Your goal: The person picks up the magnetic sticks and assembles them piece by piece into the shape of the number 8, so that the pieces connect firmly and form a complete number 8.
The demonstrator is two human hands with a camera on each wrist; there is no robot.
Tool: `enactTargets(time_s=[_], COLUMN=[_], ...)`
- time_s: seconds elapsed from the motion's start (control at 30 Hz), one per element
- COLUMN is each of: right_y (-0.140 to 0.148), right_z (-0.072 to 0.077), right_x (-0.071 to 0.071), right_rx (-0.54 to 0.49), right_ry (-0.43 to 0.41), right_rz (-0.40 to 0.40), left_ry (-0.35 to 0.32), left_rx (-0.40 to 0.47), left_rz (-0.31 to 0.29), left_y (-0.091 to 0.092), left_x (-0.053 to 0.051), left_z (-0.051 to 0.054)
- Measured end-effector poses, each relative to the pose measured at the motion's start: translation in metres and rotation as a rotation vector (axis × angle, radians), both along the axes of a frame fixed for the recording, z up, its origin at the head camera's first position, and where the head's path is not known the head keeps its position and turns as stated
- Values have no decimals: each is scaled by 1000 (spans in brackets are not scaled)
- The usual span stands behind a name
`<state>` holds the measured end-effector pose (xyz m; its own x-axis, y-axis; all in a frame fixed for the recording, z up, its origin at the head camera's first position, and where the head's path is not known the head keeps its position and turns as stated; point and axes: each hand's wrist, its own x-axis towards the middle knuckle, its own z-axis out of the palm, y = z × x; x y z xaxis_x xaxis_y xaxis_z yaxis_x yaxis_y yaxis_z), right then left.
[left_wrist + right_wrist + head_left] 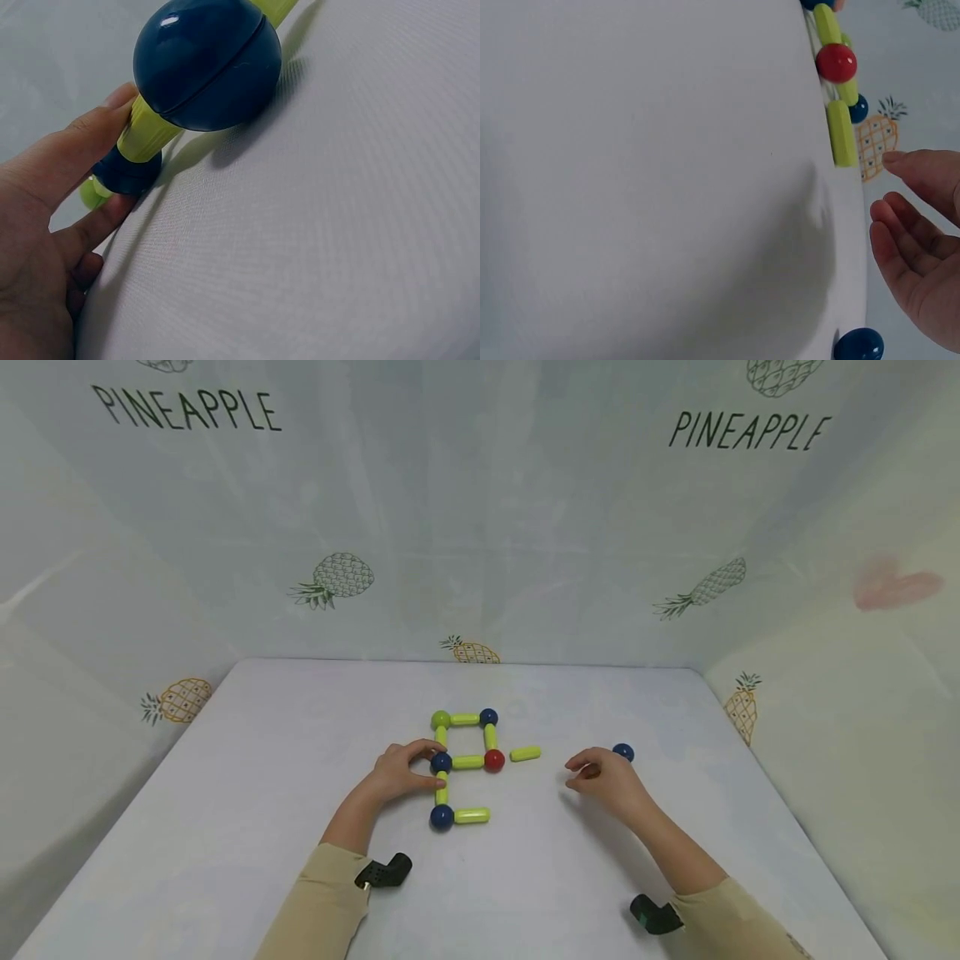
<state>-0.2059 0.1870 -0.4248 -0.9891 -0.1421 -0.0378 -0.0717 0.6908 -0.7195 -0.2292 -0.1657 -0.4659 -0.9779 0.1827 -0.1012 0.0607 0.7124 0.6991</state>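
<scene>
A flat figure of yellow-green rods and coloured balls lies on the table. Its square has a green ball [441, 719], a blue ball [488, 717], a red ball [494, 761] and a middle-left blue ball [442, 762]. Below that, a rod leads to a lower blue ball [442, 817], from which another rod [472, 816] points right. My left hand [405, 769] holds the middle-left blue ball between thumb and finger, the thumb against the rod below. My right hand [609, 783] hovers with loosely bent fingers and holds nothing, between a loose rod [526, 753] and a separate blue ball [623, 752].
A white table [547, 893] carries all the pieces. Behind it and at the sides hangs a pale cloth [480, 527] printed with pineapples. Dark devices [384, 871] are fixed at both wrists.
</scene>
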Motion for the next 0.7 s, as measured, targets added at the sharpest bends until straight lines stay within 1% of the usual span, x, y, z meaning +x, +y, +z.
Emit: enactTargets(time_s=[0.23, 0.4, 0.57, 0.7], right_y=[20, 33, 45, 52], right_z=[5, 5, 5, 5], right_x=[0, 0, 1, 1], right_rx=[25, 40, 21, 8], right_ry=[23, 26, 50, 75], right_rz=[11, 6, -6, -15], left_ry=[4, 4, 11, 9], left_rx=[-4, -3, -14, -6], left_rz=[4, 0, -4, 0], left_y=[0, 1, 0, 0], left_x=[-1, -2, -3, -2], left_z=[-2, -3, -5, -4])
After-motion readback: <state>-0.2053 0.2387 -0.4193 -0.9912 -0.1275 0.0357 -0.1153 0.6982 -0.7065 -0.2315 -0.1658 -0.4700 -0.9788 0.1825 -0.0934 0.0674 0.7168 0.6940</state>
